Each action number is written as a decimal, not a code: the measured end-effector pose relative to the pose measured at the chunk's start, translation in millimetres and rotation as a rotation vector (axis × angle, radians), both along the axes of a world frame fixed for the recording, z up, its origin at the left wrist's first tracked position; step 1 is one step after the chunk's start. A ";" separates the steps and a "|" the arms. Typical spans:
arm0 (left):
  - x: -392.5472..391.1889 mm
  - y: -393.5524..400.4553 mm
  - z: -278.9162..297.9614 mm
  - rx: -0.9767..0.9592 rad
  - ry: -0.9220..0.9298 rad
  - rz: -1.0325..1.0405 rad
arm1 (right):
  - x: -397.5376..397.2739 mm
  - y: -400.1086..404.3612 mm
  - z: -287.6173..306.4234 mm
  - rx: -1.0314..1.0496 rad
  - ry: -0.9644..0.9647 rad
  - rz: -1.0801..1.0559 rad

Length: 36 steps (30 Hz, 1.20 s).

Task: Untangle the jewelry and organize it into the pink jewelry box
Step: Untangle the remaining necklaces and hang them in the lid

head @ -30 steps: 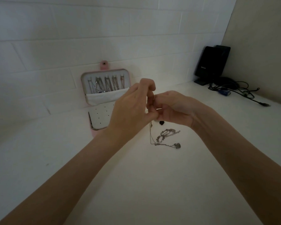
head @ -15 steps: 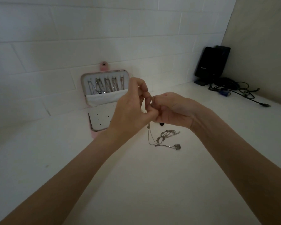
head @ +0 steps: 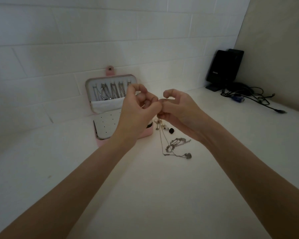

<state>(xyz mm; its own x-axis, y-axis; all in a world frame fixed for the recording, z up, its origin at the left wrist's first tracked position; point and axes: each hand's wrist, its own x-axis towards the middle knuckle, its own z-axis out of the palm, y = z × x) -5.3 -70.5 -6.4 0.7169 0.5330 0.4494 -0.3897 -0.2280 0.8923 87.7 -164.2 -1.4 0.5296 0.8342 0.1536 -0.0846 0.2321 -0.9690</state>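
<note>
Hands parted slightly vs earlier, chain lifted. L hand [head: 138,107] + R hand [head: 178,107] both pinch chain [head: 162,140] at knot, tail trailing on counter [head: 145,195] so tangle hangs free. Box [head: 110,95] open behind, ready.

The left hand [head: 138,107] and right hand [head: 178,109] met above the white counter [head: 145,195]. Below them the thin chain [head: 162,140] hung down to a jewelry pile [head: 177,146], so that spot was blocked. Behind the left hand stood the open pink box [head: 110,107], against the wall [head: 110,40]. Far right of the right hand sat a black speaker [head: 223,68] and cables [head: 248,95]. Nearer than the hands, and left of them, the counter was bare.
</note>
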 end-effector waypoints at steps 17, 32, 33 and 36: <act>0.4 11.3 13.6 -0.292 0.156 -0.064 | -2.6 -6.7 11.1 -0.070 -0.477 -0.244; -2.2 7.3 3.8 0.494 0.052 0.021 | 2.9 -5.9 4.5 -0.202 -0.235 0.033; -1.3 7.2 2.7 0.421 0.045 0.002 | 2.1 -4.5 3.1 -0.179 -0.236 0.017; -2.3 6.7 2.2 0.283 0.025 -0.019 | 1.7 -3.7 -2.2 -0.133 -0.216 -0.007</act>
